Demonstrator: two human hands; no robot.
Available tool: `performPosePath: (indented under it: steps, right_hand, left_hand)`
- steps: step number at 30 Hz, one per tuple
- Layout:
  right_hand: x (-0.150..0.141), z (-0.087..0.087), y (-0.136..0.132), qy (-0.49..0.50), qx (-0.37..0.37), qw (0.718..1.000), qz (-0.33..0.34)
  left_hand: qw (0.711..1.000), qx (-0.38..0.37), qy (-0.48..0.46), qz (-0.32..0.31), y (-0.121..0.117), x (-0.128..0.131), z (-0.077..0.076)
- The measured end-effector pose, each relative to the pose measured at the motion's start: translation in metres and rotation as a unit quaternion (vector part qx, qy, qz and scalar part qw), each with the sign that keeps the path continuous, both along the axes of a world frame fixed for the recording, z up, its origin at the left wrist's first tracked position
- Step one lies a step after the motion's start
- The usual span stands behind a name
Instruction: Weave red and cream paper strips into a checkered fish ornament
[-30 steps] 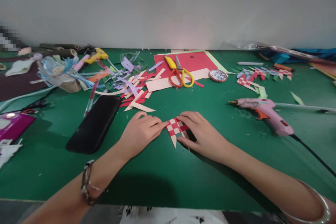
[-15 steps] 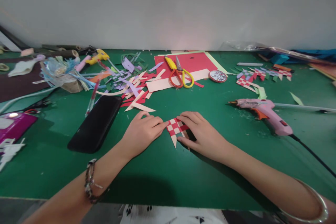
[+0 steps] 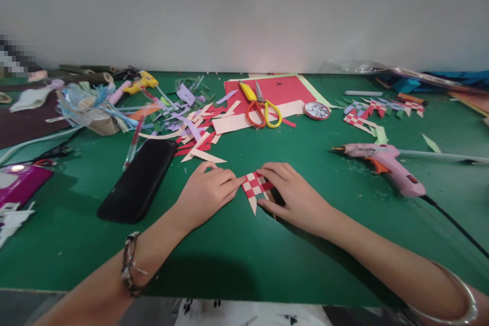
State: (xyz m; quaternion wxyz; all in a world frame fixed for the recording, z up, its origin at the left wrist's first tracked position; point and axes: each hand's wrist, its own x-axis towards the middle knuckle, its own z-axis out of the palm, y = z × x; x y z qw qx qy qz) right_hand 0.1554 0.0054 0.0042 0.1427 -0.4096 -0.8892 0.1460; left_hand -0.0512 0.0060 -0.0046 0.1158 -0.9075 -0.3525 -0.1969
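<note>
A small red-and-cream checkered piece of woven paper strips (image 3: 253, 184) lies flat on the green table in front of me, pointed cream ends towards me. My left hand (image 3: 206, 192) is closed, its fingertips pinching at the piece's left edge. From the right, my right hand (image 3: 296, 197) grips the same piece, fingers over its upper right part and thumb near the lower side. Part of the weave is hidden beneath those fingers. Left of my left hand lies a black phone (image 3: 138, 182). To the right of my right hand rests a pink glue gun (image 3: 382, 158).
Scissors (image 3: 260, 107) with red and yellow handles lie on red paper (image 3: 282, 86). Loose paper strips (image 3: 191, 125) are heaped at centre left. A round tin (image 3: 317, 110) and more woven pieces (image 3: 376, 108) sit farther right. A purple device (image 3: 25, 183) is at the left edge.
Both hands and the woven paper keep practically the same position. Only a slight shift of the camera view shows.
</note>
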Motion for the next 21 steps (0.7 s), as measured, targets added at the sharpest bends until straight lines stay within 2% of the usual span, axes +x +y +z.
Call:
performPosePath:
  steps: [14, 21]
  right_hand:
    - [-0.0006, 0.002, -0.0007, -0.007, -0.01, 1.0, -0.001]
    - [-0.0015, 0.0017, -0.0001, -0.008, -0.007, 1.0, 0.0]
  left_hand:
    - [0.999, -0.011, -0.04, -0.005, -0.0009, -0.0014, -0.0004]
    - [0.999, -0.03, -0.03, -0.012, 0.0, -0.0012, -0.0002]
